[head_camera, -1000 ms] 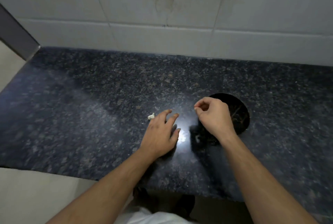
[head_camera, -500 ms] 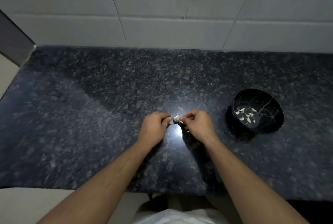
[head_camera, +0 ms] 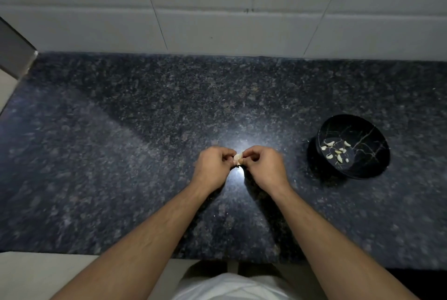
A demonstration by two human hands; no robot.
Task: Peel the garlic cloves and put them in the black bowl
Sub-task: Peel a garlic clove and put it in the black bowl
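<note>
A pale garlic clove sits between my two hands, just above the dark granite counter. My left hand pinches its left side with curled fingers. My right hand pinches its right side the same way. Most of the clove is hidden by my fingertips. The black bowl with thin gold veins stands to the right of my hands, tilted slightly toward me. Several peeled garlic cloves lie on its bottom.
The speckled granite counter runs to a white tiled wall at the back. Its front edge lies close to my body. A bright reflection glares on the stone under my hands. A grey panel juts in at the left.
My left hand picked a clove off the counter and my right hand left the bowl. Both hands met at the middle and now pinch the clove closer together.
</note>
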